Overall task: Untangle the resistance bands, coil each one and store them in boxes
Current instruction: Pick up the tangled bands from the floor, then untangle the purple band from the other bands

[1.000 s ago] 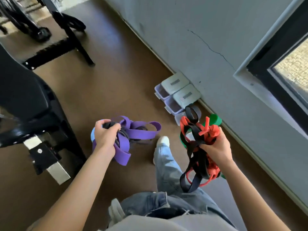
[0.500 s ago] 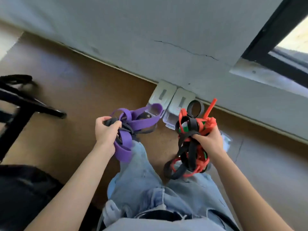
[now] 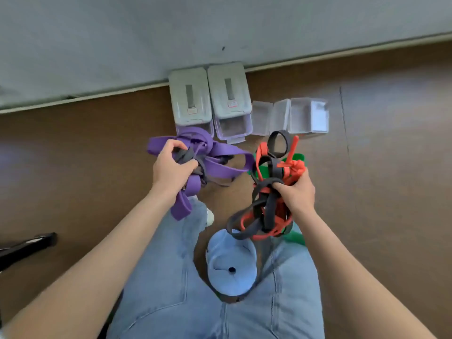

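The person stands over a brown floor (image 3: 73,167), looking straight down at both bare arms. The left hand (image 3: 171,167) grips a knot of purple resistance bands (image 3: 220,162) tangled with a few dark grey ones; its fingers (image 3: 188,165) are curled round the middle of the bundle, with the thumb hooked over the top, and a loose purple end hangs below the wrist. The right hand (image 3: 297,192) holds a second tangle (image 3: 269,189) of orange-red, dark grey and green bands, the fingers clamped on it near its centre. One grey loop stands up above this bundle, and more loops of grey and orange droop beneath the hand. The two bundles are held apart, neither touching the other.

Beyond the hands, against the foot of a grey wall (image 3: 220,28), sit two lidded storage boxes (image 3: 210,94) side by side, with pale grey lids and translucent lilac bodies. Just to their right stand clear open boxes (image 3: 291,116), touching one another in a row.

Below the hands are light blue jeans (image 3: 171,277), and a pale blue cap (image 3: 231,263) lies on the floor between the legs. A black bar (image 3: 27,245) enters from the left edge.
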